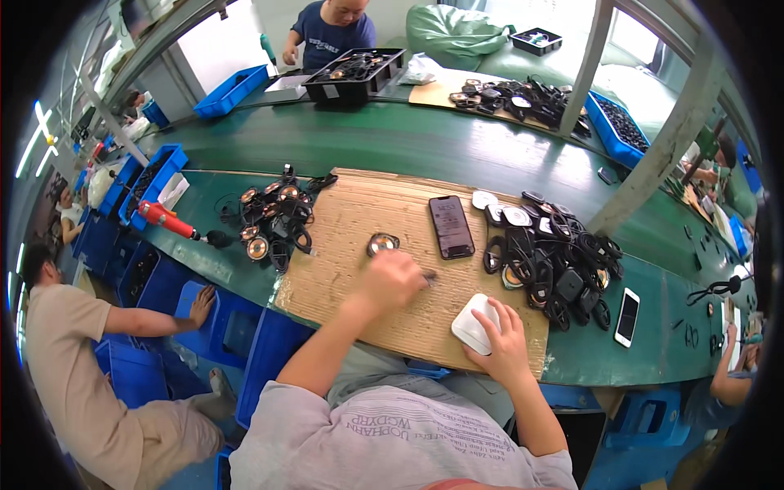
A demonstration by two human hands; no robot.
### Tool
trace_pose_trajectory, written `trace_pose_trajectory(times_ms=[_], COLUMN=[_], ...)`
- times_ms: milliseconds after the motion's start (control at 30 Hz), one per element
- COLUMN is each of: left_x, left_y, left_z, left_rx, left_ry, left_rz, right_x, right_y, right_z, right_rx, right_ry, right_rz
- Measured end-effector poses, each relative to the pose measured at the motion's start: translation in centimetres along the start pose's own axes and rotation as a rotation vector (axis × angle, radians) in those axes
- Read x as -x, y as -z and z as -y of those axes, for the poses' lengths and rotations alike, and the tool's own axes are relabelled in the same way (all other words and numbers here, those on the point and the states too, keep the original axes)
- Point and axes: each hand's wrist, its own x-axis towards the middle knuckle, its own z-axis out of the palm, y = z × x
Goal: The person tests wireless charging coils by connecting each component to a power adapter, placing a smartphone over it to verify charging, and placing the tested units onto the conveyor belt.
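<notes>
My left hand (387, 284) is curled over the cardboard sheet (343, 204), slightly blurred. Just beyond its knuckles lies a round dark puck with a copper-coloured ring (382, 243). A small dark piece (429, 278) shows at that hand's right side; what the fingers hold is hidden. Near the sheet's front edge, my right hand (502, 339) grips a white rounded-square case (471, 324), thumb over its top. A dark-screened phone (452, 227) lies between a heap of coiled black cables with pucks (563, 261) on the right and a smaller heap (269, 216) on the left.
A white phone (627, 317) lies right of the cardboard. At left are a red power screwdriver (171, 220) and blue bins (155, 184). Across the green bench (343, 135), a person stands behind a black crate (355, 77). Another person sits at left (90, 351).
</notes>
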Motion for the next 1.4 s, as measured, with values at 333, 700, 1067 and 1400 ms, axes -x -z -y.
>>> trace_pose_trajectory(times_ms=[333,700,1067,1400], left_x=[8.4,-3.1,-5.0,-4.0], left_y=[10.4,2.3,-4.6,-3.0], left_z=[21.0,9.7,5.1,4.8], left_rx=[-0.404,0.160,0.462,1.344], left_ry=[0.914,0.472,0.286,0.500], left_rz=[-0.268,-0.276,-0.118,-0.387], right_x=[-0.4,-5.3,-12.8,-19.2], right_y=[0.8,0.4,4.8,2.3], right_z=[0.3,0.5,-6.4,2.3], right_rx=[-0.040,0.130,0.441,-1.173], right_ry=[-0.012,0.059,-0.419,-0.372], right_rz=[0.006,-0.096,0.143,0.103])
